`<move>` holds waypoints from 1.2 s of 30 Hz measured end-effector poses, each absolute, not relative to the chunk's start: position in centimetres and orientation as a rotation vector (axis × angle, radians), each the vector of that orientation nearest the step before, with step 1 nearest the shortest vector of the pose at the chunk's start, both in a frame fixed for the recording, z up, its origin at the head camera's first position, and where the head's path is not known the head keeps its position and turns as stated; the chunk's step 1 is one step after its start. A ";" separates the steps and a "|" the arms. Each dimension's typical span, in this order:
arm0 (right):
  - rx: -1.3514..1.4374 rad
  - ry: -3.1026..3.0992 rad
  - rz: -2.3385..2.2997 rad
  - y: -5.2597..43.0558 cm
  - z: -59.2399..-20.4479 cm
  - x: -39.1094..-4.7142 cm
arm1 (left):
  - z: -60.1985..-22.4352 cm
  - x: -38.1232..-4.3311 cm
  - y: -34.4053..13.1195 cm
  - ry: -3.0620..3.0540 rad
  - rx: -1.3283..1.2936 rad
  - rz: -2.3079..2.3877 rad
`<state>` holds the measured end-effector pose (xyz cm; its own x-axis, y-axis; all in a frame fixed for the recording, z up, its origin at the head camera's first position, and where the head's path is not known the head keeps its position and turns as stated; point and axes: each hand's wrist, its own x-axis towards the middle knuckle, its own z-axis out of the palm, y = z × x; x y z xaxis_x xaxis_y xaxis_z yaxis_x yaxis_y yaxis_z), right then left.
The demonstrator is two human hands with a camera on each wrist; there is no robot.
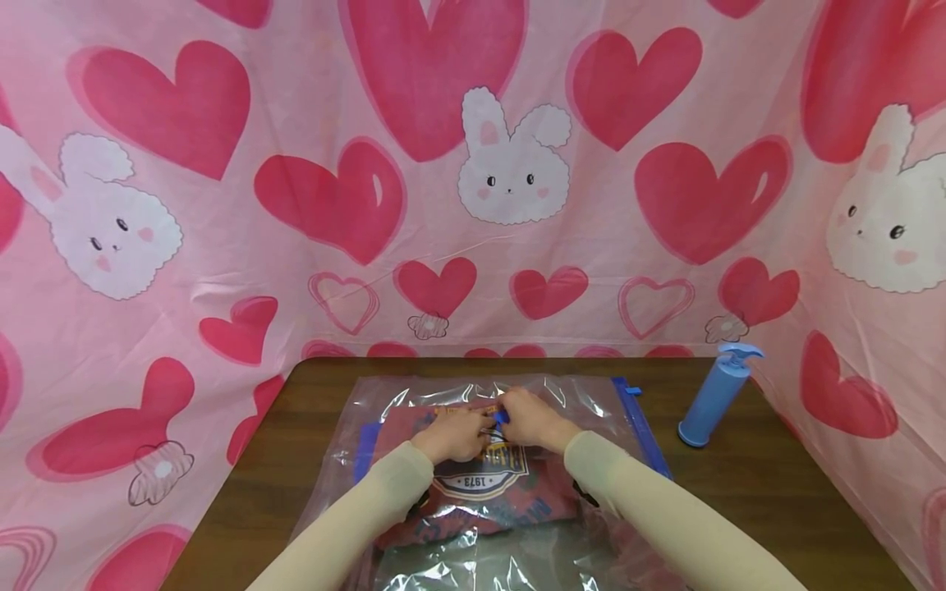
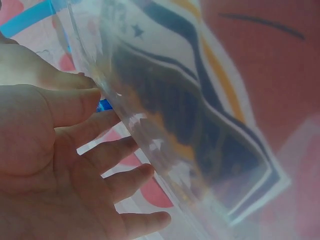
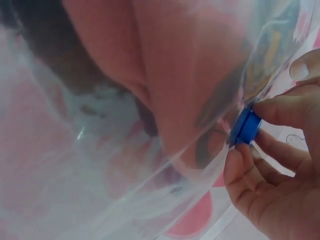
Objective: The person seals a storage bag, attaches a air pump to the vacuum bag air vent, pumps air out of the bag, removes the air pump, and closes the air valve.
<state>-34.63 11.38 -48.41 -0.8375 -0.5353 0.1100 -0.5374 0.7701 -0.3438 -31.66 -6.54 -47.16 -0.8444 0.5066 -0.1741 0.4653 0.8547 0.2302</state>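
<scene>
Head view, blue cap (image 1: 502, 417), seemingly between hands (image 1: 455, 434) (image 1: 536, 420)

From here I see a small curtained-off booth, like a makeshift studio: pink cloth (image 1: 473, 246) printed with hearts (image 1: 636, 89) and rabbits (image 1: 513, 180) hangs beyond the far edge and both far corners of a wood-grain counter (image 1: 769, 492), hiding whatever room surrounds it.

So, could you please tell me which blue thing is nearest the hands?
The round cap on the bag, pinched by the right hand; the zip slider sits at the bag's right edge, the pump beyond.
</scene>
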 end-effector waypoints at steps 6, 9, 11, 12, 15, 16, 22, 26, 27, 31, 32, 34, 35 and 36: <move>0.872 -2.993 0.505 11.3 -48.4 -34.6 | -47.2 -31.7 -6.6 2.811 0.762 0.253; 0.808 -3.000 0.470 11.5 -48.7 -34.5 | -47.2 -31.6 -6.5 2.807 0.763 0.260; 0.775 -2.991 0.466 11.7 -49.0 -34.5 | -47.2 -31.6 -6.5 2.803 0.760 0.266; 0.764 -2.989 0.463 11.8 -49.1 -34.5 | -47.2 -31.6 -6.5 2.801 0.758 0.269; 0.763 -2.976 0.469 12.0 -49.3 -34.5 | -47.2 -31.6 -6.6 2.796 0.756 0.276; 0.771 -2.969 0.481 12.1 -49.3 -34.6 | -47.2 -31.7 -6.6 2.793 0.754 0.279; 0.835 -2.959 0.508 12.1 -48.9 -34.4 | -47.3 -31.9 -6.7 2.801 0.756 0.256; 0.867 -2.980 0.452 12.1 -48.7 -34.3 | -47.3 -31.9 -6.7 2.802 0.773 0.261; 0.871 -2.985 0.441 12.1 -48.7 -34.2 | -47.3 -31.8 -6.7 2.802 0.777 0.264; 0.876 -2.997 0.425 12.1 -48.6 -34.2 | -47.2 -31.8 -6.8 2.801 0.780 0.270; 0.879 -2.997 0.424 12.1 -48.5 -34.2 | -47.2 -31.8 -6.8 2.801 0.780 0.269; 0.879 -2.997 0.429 12.0 -48.4 -34.1 | -47.2 -31.8 -6.8 2.799 0.776 0.275; 0.880 -2.993 0.432 12.0 -48.4 -34.1 | -47.1 -31.8 -6.7 2.798 0.775 0.276; 0.880 -2.986 0.439 11.9 -48.4 -34.1 | -47.1 -31.8 -6.7 2.796 0.773 0.281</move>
